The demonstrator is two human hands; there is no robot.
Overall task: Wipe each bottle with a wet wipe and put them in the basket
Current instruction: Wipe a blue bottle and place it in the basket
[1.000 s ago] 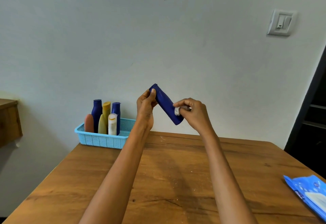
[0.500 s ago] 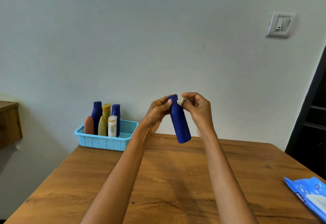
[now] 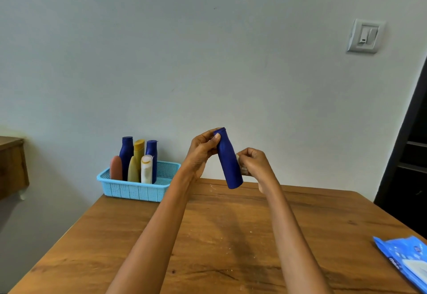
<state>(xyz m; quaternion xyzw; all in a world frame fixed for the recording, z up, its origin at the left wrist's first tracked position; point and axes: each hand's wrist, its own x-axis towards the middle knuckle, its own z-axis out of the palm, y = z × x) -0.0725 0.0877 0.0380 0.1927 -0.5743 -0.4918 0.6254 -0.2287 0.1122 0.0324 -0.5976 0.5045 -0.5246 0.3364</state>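
Both of my arms reach out over the wooden table (image 3: pixel 208 236). My left hand (image 3: pixel 201 150) pinches the narrow top of a smooth, dark blue bottle (image 3: pixel 228 162), held above the table, tilted with its base toward the right. My right hand (image 3: pixel 254 164) curls round a crumpled wet wipe (image 3: pixel 241 166), pressing it to the bottle's side. Six bottles stand in the perforated light blue basket (image 3: pixel 138 189) at the far left.

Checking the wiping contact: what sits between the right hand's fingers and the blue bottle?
In the head view, a crumpled wet wipe lies between the right hand and the blue bottle.
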